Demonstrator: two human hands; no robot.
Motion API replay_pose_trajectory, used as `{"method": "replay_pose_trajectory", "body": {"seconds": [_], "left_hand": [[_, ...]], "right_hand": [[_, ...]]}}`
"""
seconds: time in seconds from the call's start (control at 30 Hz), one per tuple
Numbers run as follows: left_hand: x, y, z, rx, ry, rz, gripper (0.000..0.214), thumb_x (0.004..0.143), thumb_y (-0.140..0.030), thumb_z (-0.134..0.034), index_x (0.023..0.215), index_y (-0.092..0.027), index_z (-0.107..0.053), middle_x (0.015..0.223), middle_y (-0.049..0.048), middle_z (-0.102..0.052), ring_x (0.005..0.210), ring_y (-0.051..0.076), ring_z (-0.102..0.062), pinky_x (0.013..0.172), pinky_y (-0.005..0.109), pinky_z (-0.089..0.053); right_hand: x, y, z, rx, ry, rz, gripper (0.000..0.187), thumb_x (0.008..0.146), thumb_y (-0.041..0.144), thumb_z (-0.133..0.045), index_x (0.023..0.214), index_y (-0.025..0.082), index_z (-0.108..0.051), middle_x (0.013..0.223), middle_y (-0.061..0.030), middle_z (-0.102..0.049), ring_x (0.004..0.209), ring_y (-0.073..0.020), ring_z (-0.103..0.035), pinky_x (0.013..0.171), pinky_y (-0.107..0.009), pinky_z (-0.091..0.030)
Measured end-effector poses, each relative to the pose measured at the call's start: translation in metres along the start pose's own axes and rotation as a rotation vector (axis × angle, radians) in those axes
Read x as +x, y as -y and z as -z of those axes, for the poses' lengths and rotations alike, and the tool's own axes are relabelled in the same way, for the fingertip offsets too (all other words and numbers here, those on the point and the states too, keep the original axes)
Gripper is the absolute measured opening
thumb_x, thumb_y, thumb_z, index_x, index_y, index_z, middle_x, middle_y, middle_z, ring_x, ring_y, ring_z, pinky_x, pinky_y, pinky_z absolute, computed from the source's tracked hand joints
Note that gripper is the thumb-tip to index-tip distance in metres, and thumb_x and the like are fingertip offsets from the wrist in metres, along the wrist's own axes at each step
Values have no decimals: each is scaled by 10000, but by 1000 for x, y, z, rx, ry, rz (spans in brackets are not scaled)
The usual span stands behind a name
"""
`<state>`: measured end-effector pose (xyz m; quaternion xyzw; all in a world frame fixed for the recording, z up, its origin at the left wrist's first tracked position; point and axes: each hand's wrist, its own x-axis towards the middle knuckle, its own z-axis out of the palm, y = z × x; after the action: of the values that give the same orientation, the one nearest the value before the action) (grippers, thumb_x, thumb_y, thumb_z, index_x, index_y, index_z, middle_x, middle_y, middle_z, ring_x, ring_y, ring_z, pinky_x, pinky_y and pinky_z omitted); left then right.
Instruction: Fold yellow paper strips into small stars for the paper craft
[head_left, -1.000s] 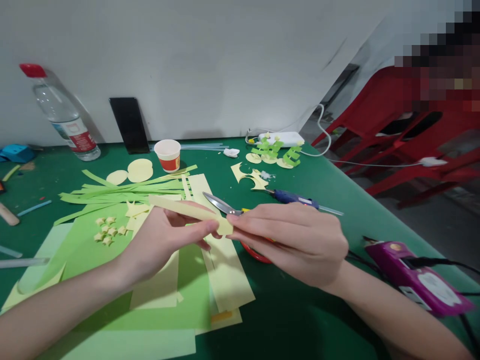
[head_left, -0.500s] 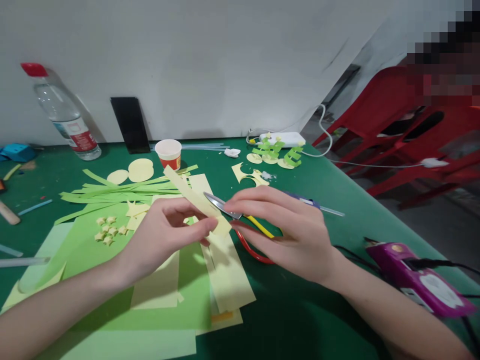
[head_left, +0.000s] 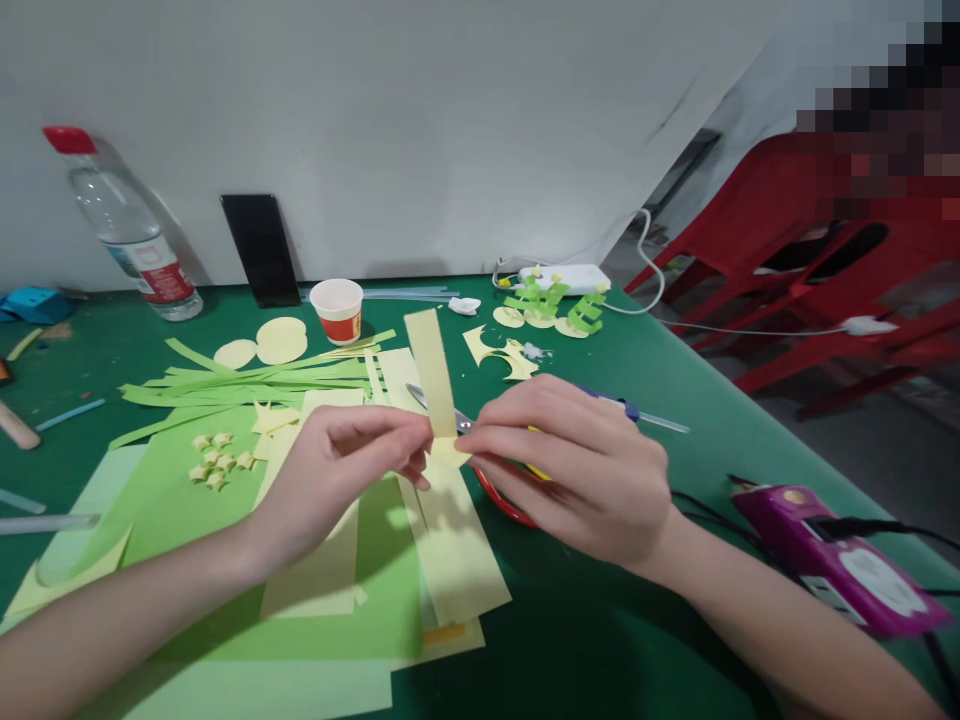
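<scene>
My left hand (head_left: 337,470) and my right hand (head_left: 577,465) both pinch the lower end of a pale yellow paper strip (head_left: 432,375), which stands nearly upright between them. Red- and yellow-handled scissors (head_left: 502,490) lie on the green table (head_left: 600,620) under my right hand, blades pointing left. Yellow paper strips (head_left: 454,545) and light green sheets (head_left: 225,600) lie below my hands. Several small folded paper stars (head_left: 217,458) sit to the left of my left hand.
Long green strips (head_left: 247,385), yellow paper discs (head_left: 279,340), a red-and-white paper cup (head_left: 337,310), a water bottle (head_left: 124,225), a black phone (head_left: 260,250) against the wall. A blue glue gun (head_left: 630,408), a purple device (head_left: 840,555) with cables, green paper letters (head_left: 555,303), red chairs (head_left: 810,270) at right.
The yellow strip swung from lying leftward to nearly upright. My right hand let go briefly, then pinched its lower end again.
</scene>
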<state>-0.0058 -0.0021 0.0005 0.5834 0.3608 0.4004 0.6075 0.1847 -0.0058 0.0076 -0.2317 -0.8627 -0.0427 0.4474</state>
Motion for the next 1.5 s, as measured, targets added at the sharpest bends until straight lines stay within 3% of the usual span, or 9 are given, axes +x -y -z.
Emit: {"method": "replay_pose_trajectory", "body": {"seconds": [0.13, 0.33, 0.53, 0.63, 0.77, 0.87, 1.2, 1.37, 1.5], "left_hand": [[-2, 1, -3, 117, 1, -103, 152, 770, -122, -630, 788, -244, -718, 755, -29, -688, 670, 87, -634, 622, 160, -519], [-4, -1, -6, 368, -63, -306, 78, 746, -128, -658, 718, -189, -698, 657, -21, -666, 625, 98, -614, 586, 186, -485], [-6, -2, -6, 374, -41, -306, 117, 769, -126, -624, 659, -164, -635, 616, -16, -637, 565, 94, -567, 551, 213, -456], [-8, -4, -6, 341, -20, -266, 132, 771, -121, -618, 646, -164, -622, 607, -25, -625, 567, 86, -561, 551, 202, -455], [-9, -7, -6, 314, 12, -245, 135, 760, -89, -613, 648, -164, -616, 590, -42, -604, 555, 67, -540, 534, 174, -441], [-10, -10, -7, 340, 29, -249, 125, 744, -68, -617, 658, -158, -616, 591, -42, -596, 550, 63, -528, 536, 174, -430], [-10, -16, -11, 289, 76, -99, 186, 736, -94, -616, 570, -164, -568, 508, -59, -518, 476, 53, -457, 481, 157, -409], [-9, -18, -9, 287, 81, -62, 180, 756, -105, -603, 590, -164, -565, 542, -64, -533, 491, 38, -454, 483, 127, -404], [-7, -17, -8, 297, 71, -59, 193, 772, -106, -577, 596, -165, -524, 569, -69, -529, 524, 32, -476, 484, 103, -399]], "right_hand": [[0, 6, -2, 137, -53, -241, 88, 741, 27, -612, 738, 114, -626, 700, -70, -622, 655, -119, -567, 581, -246, -473], [1, 11, -6, 446, 5, -565, 117, 746, 80, -612, 684, 170, -572, 638, 7, -577, 589, -93, -517, 477, -219, -407], [-3, 13, -9, 411, -45, -559, 182, 727, 102, -642, 877, 185, -581, 758, 2, -558, 613, -90, -497, 469, -216, -423], [-5, 14, -11, 318, -108, -424, 290, 724, 64, -637, 971, 204, -580, 803, -6, -556, 642, -94, -514, 492, -217, -451], [-3, 13, -9, 121, -97, -203, 241, 732, 30, -622, 908, 193, -634, 769, -26, -560, 623, -98, -526, 501, -224, -461], [-1, 11, -6, 88, -46, -157, 164, 748, 49, -618, 832, 180, -672, 696, -35, -563, 586, -109, -525, 470, -239, -444], [2, 9, 5, 24, -145, -344, 190, 760, 51, -621, 697, 227, -658, 654, -4, -618, 543, -104, -536, 443, -245, -427], [2, -26, 11, -15, -262, -595, 130, 751, 138, -638, 645, 210, -617, 634, 6, -609, 544, -124, -549, 465, -269, -417], [-6, -64, 17, -44, -192, -729, 135, 829, 212, -521, 696, 196, -539, 499, 51, -525, 380, -79, -446, 392, -228, -346]]}}
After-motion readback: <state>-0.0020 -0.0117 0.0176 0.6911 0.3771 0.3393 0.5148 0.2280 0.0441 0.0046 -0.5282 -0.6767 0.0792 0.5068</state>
